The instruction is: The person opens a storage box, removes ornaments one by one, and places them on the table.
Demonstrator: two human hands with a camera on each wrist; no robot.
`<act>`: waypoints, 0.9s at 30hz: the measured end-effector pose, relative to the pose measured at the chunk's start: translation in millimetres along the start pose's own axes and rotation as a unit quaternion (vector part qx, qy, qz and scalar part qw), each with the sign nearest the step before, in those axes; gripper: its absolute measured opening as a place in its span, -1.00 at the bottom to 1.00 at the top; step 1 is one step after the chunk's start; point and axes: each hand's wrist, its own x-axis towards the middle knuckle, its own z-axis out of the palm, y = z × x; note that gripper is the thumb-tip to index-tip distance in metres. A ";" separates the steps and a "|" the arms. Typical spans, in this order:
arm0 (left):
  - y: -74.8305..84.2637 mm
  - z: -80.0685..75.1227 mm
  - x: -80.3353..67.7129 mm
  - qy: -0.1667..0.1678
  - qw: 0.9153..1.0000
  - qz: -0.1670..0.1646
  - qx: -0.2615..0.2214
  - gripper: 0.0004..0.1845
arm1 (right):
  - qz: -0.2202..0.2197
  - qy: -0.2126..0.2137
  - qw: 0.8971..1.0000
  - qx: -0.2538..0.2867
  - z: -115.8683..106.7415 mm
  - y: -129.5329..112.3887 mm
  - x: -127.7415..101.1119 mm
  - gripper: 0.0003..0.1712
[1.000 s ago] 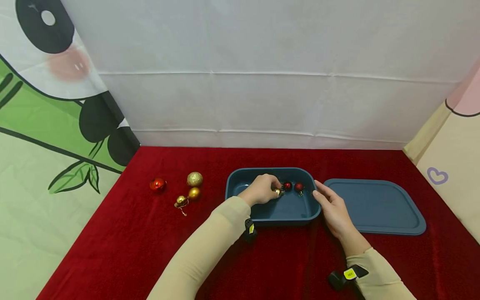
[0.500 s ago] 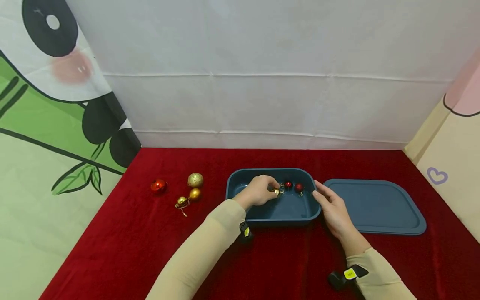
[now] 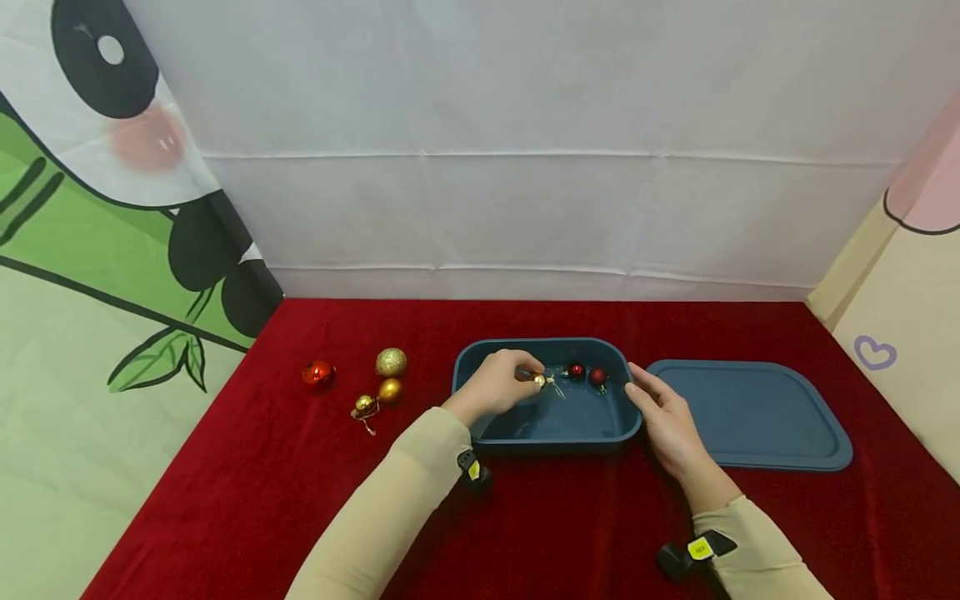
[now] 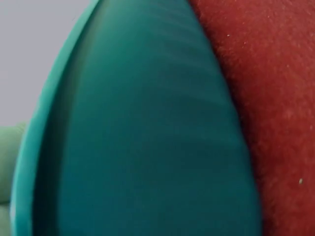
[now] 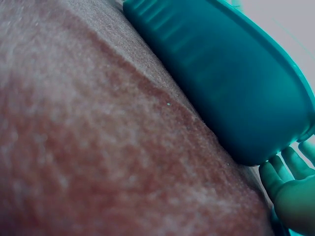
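Observation:
Over the inside of a blue rectangular box (image 3: 558,436), my left hand (image 3: 498,385) pinches a small gold bauble (image 3: 539,381) with a loose string trailing from it. Two small red baubles, one shiny (image 3: 575,372) and one darker (image 3: 597,377), lie on the box floor to its right. My right hand (image 3: 670,422) rests against the box's right end, thumb at the rim. In the right wrist view its fingers (image 5: 269,179) reach fairly straight to the outer wall. The left wrist view is filled mostly by the box's outside wall (image 4: 152,123); the left fingers are hidden there.
A flat blue lid (image 3: 750,412) lies right of the box on the red cloth (image 3: 555,533). To the left sit an orange-red bauble (image 3: 318,373), a glittery gold bauble (image 3: 391,362), a smooth gold bauble (image 3: 390,389) and a smaller gold bauble (image 3: 365,403) with string.
My left hand has shifted left inside the box with the gold bauble, away from the red ones, and the string shows more. The right hand stays at the box's end.

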 end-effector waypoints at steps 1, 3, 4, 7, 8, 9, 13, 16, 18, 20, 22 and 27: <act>-0.7 -1.2 -0.9 0.002 1.000 0.000 -0.001 -0.71 | 0.000 0.000 1.000 0.000 -0.1 0.1 0.0 -0.26; -2.0 -3.9 -2.8 0.006 1.000 0.000 -0.005 -0.70 | 0.000 -0.001 1.000 0.001 -0.3 0.5 -0.1 -0.27; -2.8 -5.4 -3.9 0.008 1.000 -0.001 -0.006 -0.69 | 0.000 -0.001 1.000 0.002 -0.4 0.7 0.0 -0.27; -4.5 -10.3 -7.7 0.020 1.000 -0.004 -0.014 -0.68 | 0.001 -0.002 1.000 0.003 -0.8 1.4 0.1 -0.27; -5.0 -12.0 -9.0 0.025 1.000 -0.004 -0.016 -0.67 | 0.002 -0.002 1.000 0.004 -1.0 1.7 0.2 -0.27; -5.3 -13.8 -10.3 0.031 0.999 -0.004 -0.019 -0.66 | 0.003 -0.001 1.000 0.004 -1.3 2.0 0.3 -0.27; -7.1 -20.2 -15.3 0.059 0.998 -0.005 -0.035 -0.65 | 0.003 0.001 1.000 0.003 -2.9 1.3 0.1 -0.28; -9.5 -24.3 -19.0 0.077 0.996 -0.013 -0.044 -0.65 | 0.003 0.001 1.000 0.004 -4.4 0.5 0.3 -0.27; -12.0 -26.7 -21.3 0.087 0.995 -0.020 -0.045 -0.65 | 0.003 0.000 1.000 0.005 -5.3 0.2 0.5 -0.27; -14.4 -29.1 -24.0 0.097 0.994 -0.026 -0.048 -0.65 | 0.002 -0.002 1.000 0.005 -6.0 0.4 0.9 -0.27; -16.8 -31.6 -26.4 0.108 0.992 -0.029 -0.051 -0.65 | 0.000 -0.003 1.000 0.004 -6.5 0.3 1.2 -0.27; -21.1 -37.7 -32.1 0.130 0.988 -0.034 -0.071 -0.64 | 0.000 -0.004 1.000 0.001 -8.5 1.9 2.6 -0.27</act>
